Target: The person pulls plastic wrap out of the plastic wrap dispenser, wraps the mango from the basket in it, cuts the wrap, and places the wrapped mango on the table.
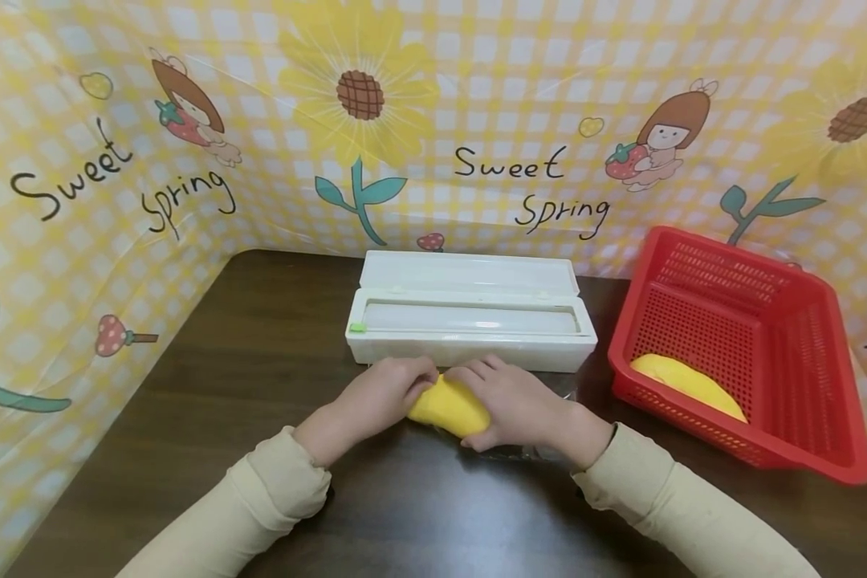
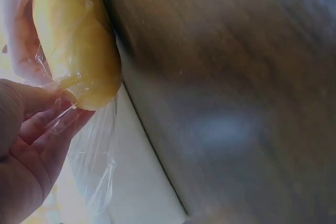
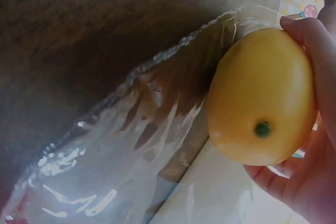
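Note:
A smooth yellow mango (image 1: 448, 405) is held between both hands over the table, in front of a white cling film box. In the right wrist view the mango (image 3: 257, 82) shows a small green stem spot, and the right hand (image 1: 516, 405) grips it with thumb and fingers on opposite sides. At its other end the left hand (image 1: 383, 393) pinches clear cling film (image 2: 79, 85) that is drawn over the fruit. A loose sheet of film (image 3: 110, 145) spreads from the mango toward the right, its edge crinkled.
Behind the hands, the white cling film box (image 1: 470, 352) has its lid (image 1: 470, 273) up and a roll (image 1: 470, 317) inside. On the right stands a red plastic basket (image 1: 831, 361) with another yellow fruit (image 1: 689, 385) in it. A patterned cloth (image 1: 491, 104) hangs behind the dark table (image 1: 224, 385).

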`<move>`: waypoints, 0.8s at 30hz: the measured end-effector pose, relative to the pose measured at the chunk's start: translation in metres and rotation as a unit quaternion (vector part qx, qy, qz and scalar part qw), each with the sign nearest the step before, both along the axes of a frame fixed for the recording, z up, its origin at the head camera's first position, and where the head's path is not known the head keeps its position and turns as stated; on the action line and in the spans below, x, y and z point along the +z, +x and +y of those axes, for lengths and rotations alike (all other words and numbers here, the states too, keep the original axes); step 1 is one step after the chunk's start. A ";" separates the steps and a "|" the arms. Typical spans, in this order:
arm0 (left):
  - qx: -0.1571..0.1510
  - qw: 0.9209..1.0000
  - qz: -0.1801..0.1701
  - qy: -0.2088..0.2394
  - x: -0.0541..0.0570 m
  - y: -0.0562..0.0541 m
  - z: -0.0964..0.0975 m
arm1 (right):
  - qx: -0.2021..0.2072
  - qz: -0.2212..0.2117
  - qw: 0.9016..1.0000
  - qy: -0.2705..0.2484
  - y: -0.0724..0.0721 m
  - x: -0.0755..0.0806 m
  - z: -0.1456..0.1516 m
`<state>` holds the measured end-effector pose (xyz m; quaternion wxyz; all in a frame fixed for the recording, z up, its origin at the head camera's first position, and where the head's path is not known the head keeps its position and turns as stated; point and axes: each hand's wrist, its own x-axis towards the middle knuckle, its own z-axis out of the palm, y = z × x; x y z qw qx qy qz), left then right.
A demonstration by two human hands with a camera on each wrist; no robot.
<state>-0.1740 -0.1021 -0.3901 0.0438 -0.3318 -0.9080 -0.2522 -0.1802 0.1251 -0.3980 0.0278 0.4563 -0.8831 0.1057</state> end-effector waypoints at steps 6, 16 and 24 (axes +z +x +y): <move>-0.018 1.000 0.011 0.006 -0.002 -0.001 0.001 | 0.010 0.002 1.000 -0.018 -0.001 -0.004 0.002; -0.027 0.999 0.008 0.020 -0.008 -0.003 0.001 | 0.014 -0.078 0.996 -0.037 -0.002 0.021 0.027; -0.022 0.999 0.006 0.029 -0.010 -0.003 -0.001 | -0.006 -0.112 0.994 -0.004 0.014 0.027 0.078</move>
